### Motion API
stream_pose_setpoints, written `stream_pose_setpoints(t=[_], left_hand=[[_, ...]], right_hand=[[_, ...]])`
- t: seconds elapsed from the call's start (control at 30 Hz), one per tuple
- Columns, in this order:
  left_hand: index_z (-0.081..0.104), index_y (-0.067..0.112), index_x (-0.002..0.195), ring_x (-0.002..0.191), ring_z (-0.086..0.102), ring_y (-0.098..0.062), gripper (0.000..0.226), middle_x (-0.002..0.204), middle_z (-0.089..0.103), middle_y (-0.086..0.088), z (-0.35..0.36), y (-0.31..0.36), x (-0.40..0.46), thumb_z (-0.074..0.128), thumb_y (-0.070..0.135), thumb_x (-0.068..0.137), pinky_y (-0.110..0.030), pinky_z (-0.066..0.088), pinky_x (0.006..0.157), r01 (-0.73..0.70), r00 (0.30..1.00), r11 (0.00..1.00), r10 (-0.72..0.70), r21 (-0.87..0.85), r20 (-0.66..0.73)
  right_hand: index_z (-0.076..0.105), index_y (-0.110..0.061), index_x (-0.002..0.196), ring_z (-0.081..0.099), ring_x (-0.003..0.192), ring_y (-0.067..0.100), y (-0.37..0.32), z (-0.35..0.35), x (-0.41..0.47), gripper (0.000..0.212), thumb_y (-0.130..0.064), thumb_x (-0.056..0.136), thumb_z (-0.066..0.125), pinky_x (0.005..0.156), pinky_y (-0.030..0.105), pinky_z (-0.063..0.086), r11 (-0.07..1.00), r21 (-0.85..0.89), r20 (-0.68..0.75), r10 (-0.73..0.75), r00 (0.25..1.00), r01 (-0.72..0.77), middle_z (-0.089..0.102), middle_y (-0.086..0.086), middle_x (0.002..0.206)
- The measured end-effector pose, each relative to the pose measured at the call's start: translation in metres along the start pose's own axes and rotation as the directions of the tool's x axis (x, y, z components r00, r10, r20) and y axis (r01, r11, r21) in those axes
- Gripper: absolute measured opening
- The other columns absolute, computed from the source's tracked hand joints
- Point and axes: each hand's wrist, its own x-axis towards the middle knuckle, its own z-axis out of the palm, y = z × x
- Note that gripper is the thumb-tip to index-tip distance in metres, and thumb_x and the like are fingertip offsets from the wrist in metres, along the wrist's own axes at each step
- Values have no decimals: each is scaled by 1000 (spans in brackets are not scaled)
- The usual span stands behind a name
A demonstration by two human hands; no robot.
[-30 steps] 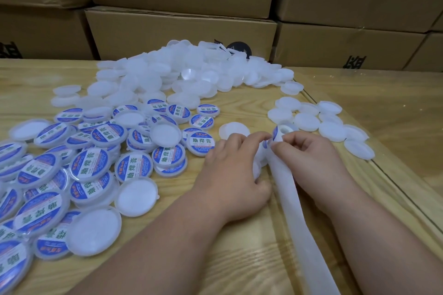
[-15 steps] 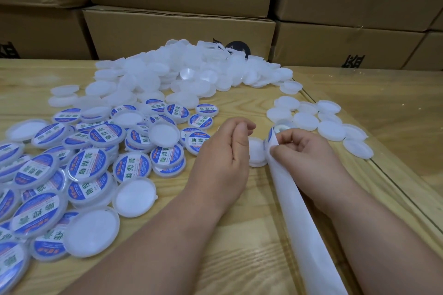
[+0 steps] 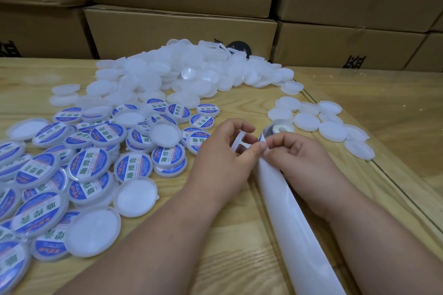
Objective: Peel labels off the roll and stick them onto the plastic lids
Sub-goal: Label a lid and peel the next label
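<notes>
White plastic shows edge-on in the left hand [image 3: 223, 158], whose fingers [image 3: 239, 127] are clamped on a bare lid [image 3: 241, 141], while the right hand [image 3: 297, 160] pinches a blue label [image 3: 262, 137] at the top of the backing strip [image 3: 287, 218], just in front of the roll [image 3: 279, 128]. Peeling looks half done; next the label must come free and be centred on the lid. Labelled lids [image 3: 96, 163] crowd the table [image 3: 227, 258] to the left, a bare heap [image 3: 187, 74] lies beyond, and cardboard boxes [image 3: 179, 29] stand behind.

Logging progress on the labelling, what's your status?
Left hand holds a blank lid on edge. Right hand pinches a label at the backing strip. Nothing in the way.
</notes>
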Motion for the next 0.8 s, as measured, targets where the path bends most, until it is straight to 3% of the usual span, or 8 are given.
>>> stream_pose_setpoints(t=[0.07, 0.17, 0.33, 0.47, 0.57, 0.8], left_hand=[[61, 39, 96, 79, 60, 15, 20, 90, 68, 28, 0, -1, 0, 76, 29, 87, 0, 39, 66, -8, 1000, 1000, 8, -3, 4], [64, 38, 94, 82, 60, 16, 16, 94, 65, 36, 1, -2, 0, 72, 25, 90, -1, 41, 68, -3, 1000, 1000, 3, -18, -2], [65, 37, 91, 79, 62, 10, 15, 94, 66, 32, 0, -2, 1, 69, 23, 92, -3, 44, 65, 14, 999, 998, -16, -62, -31], [65, 36, 92, 68, 61, 10, 16, 87, 70, 23, 0, 3, -1, 77, 27, 87, -3, 42, 58, 27, 1000, 995, -27, -93, 0], [64, 36, 93, 66, 60, 8, 19, 86, 70, 18, -1, 5, -1, 79, 27, 85, -4, 42, 57, 43, 999, 995, -44, -88, -4], [65, 35, 94, 72, 59, 14, 16, 89, 68, 26, -1, 6, -2, 75, 24, 88, 0, 40, 61, 23, 1000, 999, -24, -43, -2]], right_hand=[[76, -18, 90, 61, 76, 26, 2, 0, 0, 13, -10, 96, 66, 74, 42, 45, 1000, -16, -12, -4, 1000, 4, 73, 19, 80], [74, -17, 92, 51, 78, 27, 2, 0, 0, 13, -9, 94, 64, 74, 42, 39, 1000, -22, 7, -12, 1000, 12, 62, 20, 80], [71, -21, 98, 39, 70, 22, 3, 0, 2, 23, -2, 93, 60, 66, 33, 34, 999, -29, -22, -30, 999, 29, 46, 6, 70], [72, -22, 100, 44, 75, 25, 1, 2, 0, 25, -22, 77, 61, 72, 41, 36, 1000, -7, -2, -23, 1000, 23, 51, 11, 77], [75, -25, 97, 46, 78, 24, 1, 2, -1, 24, -23, 77, 61, 74, 41, 36, 999, -22, 14, -26, 1000, 27, 52, 11, 80], [75, -26, 94, 43, 74, 24, 0, 3, -2, 23, -25, 75, 61, 71, 39, 34, 997, -63, 10, -36, 999, 36, 50, 10, 76]])
